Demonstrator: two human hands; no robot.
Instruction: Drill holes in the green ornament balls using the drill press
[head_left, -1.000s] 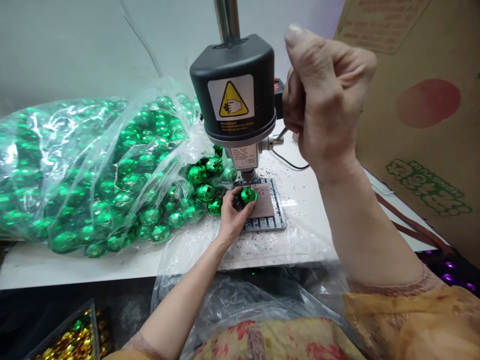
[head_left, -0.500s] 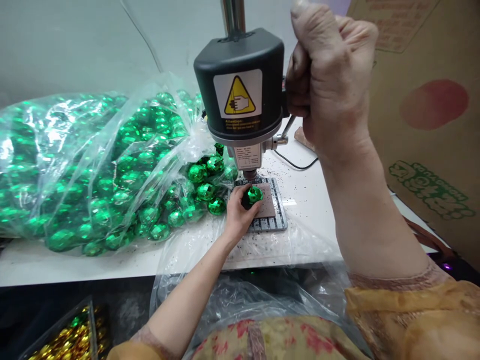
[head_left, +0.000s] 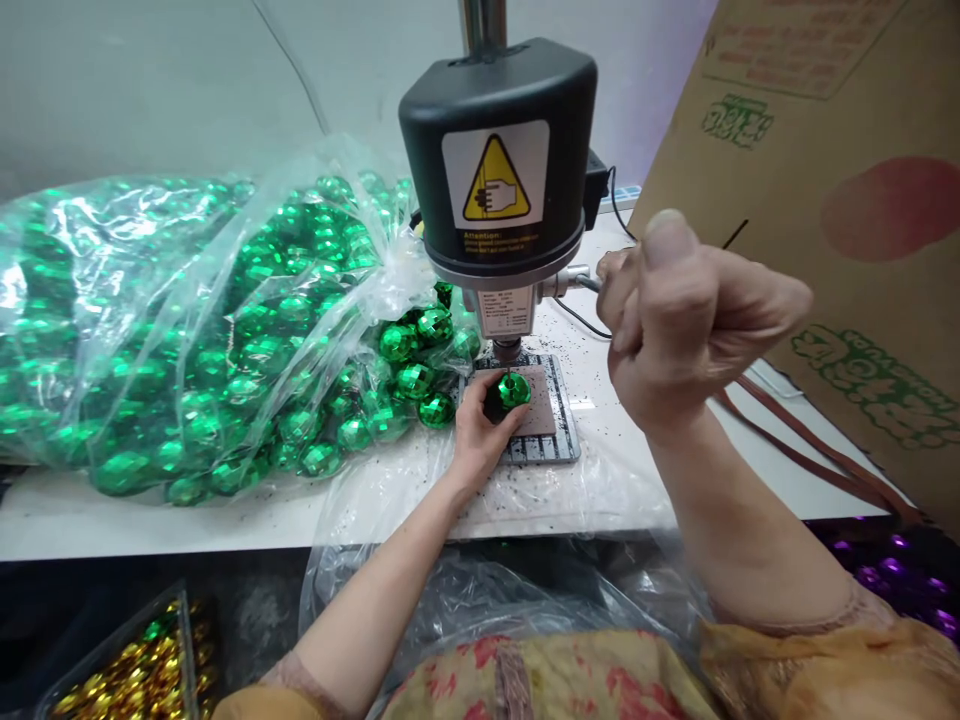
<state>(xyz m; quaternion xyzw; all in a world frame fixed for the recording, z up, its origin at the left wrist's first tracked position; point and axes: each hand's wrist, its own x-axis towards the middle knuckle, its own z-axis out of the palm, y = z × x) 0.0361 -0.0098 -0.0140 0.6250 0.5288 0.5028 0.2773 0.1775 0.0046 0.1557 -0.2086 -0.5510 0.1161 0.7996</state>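
Note:
My left hand (head_left: pixel 484 425) pinches a shiny green faceted ball (head_left: pixel 514 391) on the flat base (head_left: pixel 564 400) of a small drill press (head_left: pixel 499 160). The ball sits under the chuck (head_left: pixel 508 350), and a thin bit appears to meet its top. Closed in a fist, my right hand (head_left: pixel 675 320) grips the feed lever (head_left: pixel 589 283) at the press's right side; the lever's far end is hidden in the fingers. Several more green balls (head_left: pixel 415 380) lie at the mouth of a clear plastic bag (head_left: pixel 187 340) to the left.
A large cardboard box (head_left: pixel 832 260) stands at the right. Dark shavings dot the white table (head_left: pixel 247 530). Clear plastic sheeting (head_left: pixel 540 585) hangs over its front edge. Gold balls (head_left: pixel 127 675) fill a container at lower left; purple ones (head_left: pixel 896 580) show at lower right.
My right hand has swung the lever downward, from beside the motor housing to below it. My left hand keeps the ball on the base. The view has shifted slightly.

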